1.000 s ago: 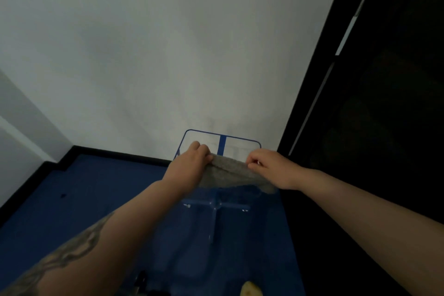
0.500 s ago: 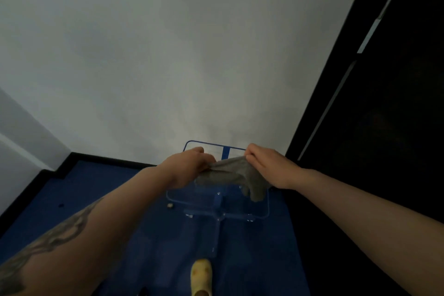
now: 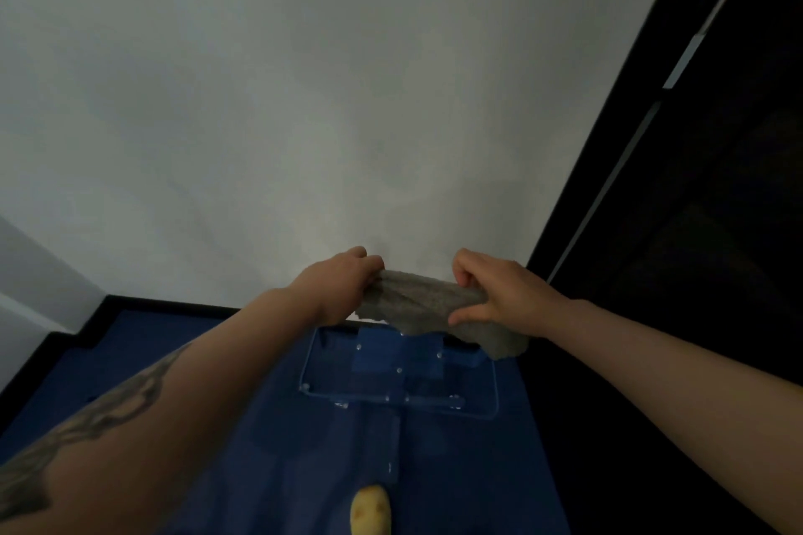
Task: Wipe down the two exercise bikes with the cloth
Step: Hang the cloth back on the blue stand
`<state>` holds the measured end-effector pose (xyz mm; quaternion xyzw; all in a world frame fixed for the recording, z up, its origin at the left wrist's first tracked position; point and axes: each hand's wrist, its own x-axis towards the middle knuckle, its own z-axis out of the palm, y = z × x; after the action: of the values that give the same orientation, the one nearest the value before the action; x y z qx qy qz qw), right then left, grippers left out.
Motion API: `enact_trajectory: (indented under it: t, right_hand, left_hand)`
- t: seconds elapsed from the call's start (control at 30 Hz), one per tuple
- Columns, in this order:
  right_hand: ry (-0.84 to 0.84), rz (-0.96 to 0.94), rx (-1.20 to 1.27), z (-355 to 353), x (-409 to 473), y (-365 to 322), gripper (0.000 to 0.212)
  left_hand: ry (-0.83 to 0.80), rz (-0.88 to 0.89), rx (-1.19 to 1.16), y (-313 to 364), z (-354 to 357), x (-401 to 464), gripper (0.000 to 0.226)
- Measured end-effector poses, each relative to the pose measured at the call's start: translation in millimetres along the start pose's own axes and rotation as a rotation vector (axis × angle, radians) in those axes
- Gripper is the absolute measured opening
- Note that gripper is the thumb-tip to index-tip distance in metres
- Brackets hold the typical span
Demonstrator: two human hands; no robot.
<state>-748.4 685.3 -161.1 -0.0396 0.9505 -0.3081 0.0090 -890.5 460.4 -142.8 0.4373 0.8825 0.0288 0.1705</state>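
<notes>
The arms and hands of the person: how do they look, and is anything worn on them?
Both forearms are bare, with no sleeves in view. The left forearm carries a dark tattoo along its outer side. The right forearm shows no marking. The left hand and right hand wear no gloves; no rings or watch can be seen.

Two hands are in view, the left hand (image 3: 343, 282) and the right hand (image 3: 499, 295). There is one grey cloth (image 3: 428, 311), one clear plastic panel (image 3: 486, 387), and one yellow shoe tip (image 3: 370, 513).
</notes>
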Motion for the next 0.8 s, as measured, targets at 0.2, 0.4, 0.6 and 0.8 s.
enact_trajectory:
  t: [0.2,0.4,0.6,0.8]
  right_hand:
    - [0.048,0.045,-0.067,-7,5,7,0.019]
    - [0.106,0.098,-0.067,-14,4,13,0.017]
    - [0.043,0.197,-0.153,-13,6,19,0.010]
    - [0.243,0.491,0.035,17,19,13,0.021]
  left_hand:
    - [0.018,0.009,-0.021,-3,-3,9,0.019]
    - [0.040,0.003,-0.047,-9,-1,14,0.021]
    - [0.138,0.033,-0.108,-6,3,19,0.032]
    - [0.219,-0.214,-0.443,17,24,25,0.035]
